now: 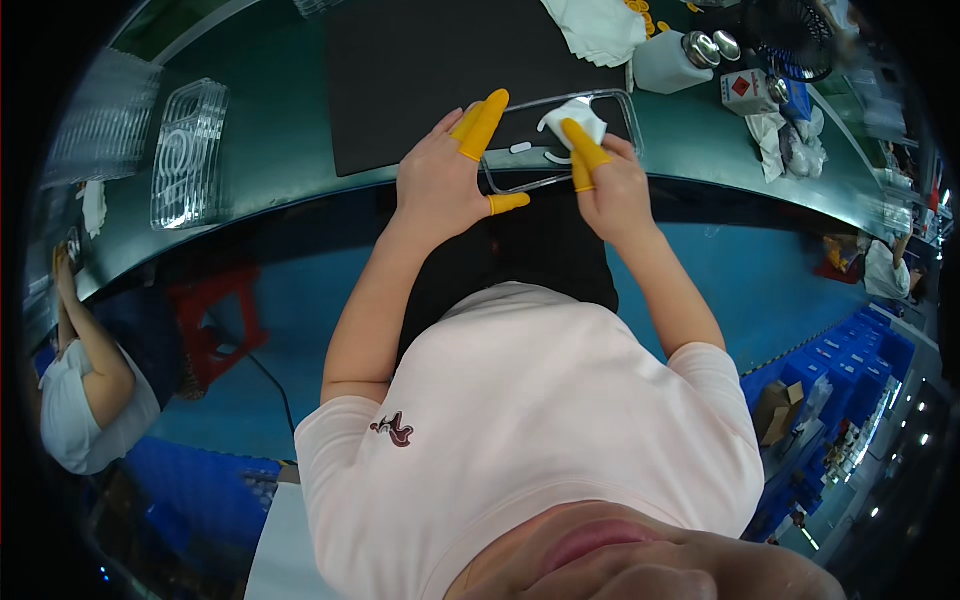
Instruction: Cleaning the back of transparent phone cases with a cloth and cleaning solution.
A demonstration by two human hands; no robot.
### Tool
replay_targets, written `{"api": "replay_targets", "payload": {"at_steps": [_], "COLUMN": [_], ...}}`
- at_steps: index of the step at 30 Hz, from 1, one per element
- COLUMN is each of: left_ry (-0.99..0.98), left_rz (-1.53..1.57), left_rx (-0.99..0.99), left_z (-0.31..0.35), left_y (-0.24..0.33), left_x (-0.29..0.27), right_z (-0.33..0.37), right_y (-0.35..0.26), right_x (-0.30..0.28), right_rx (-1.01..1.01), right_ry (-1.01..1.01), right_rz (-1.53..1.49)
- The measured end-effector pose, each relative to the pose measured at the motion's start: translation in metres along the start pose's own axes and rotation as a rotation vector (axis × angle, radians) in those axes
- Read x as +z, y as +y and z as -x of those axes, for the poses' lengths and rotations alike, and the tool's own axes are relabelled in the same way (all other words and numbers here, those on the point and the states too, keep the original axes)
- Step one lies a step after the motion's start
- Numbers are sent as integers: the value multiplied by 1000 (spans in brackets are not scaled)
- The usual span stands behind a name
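A clear, rectangular phone case (541, 184) is held over the front edge of the bench, partly above a black mat (430, 60). A short white bar and a white curved strip show on it. My left hand (445, 180) grips its left end between thumb and fingers, with yellow finger cots on some of them. In my right hand (612, 185), also wearing yellow finger cots, a bunched white cloth (577, 118) is pressed against the right part of the case. The cloth hides some of the case's surface.
White cloths (600, 28) lie at the mat's far right, near a white pump bottle (668, 65), a small white can (745, 92) and a black fan (790, 40). Stacked clear plastic pieces (190, 155) stand left. A red stool (215, 320) and another person (95, 400) are at left.
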State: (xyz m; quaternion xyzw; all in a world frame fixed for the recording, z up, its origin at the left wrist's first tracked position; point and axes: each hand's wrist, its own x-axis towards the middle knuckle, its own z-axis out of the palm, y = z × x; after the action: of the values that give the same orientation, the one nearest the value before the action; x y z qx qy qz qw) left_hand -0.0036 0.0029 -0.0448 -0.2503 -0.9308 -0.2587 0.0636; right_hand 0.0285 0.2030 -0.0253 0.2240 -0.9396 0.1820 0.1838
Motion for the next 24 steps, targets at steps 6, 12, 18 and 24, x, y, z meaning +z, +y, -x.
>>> {"api": "replay_targets", "payload": {"at_steps": [6, 12, 18, 24], "left_ry": [-8, 18, -46, -109], "left_rz": [18, -26, -12, 15], "left_rx": [36, 30, 22, -3], "left_z": [-1, 7, -7, -11], "left_y": [3, 5, 1, 7], "left_x": [-2, -1, 5, -18], "right_z": [-18, 3, -17, -16], "right_y": [-40, -5, -22, -5], "right_x": [24, 1, 24, 5], "right_rx": [-107, 53, -92, -44], "right_ry": [24, 73, 59, 107], "right_rz": [-115, 86, -57, 85]}}
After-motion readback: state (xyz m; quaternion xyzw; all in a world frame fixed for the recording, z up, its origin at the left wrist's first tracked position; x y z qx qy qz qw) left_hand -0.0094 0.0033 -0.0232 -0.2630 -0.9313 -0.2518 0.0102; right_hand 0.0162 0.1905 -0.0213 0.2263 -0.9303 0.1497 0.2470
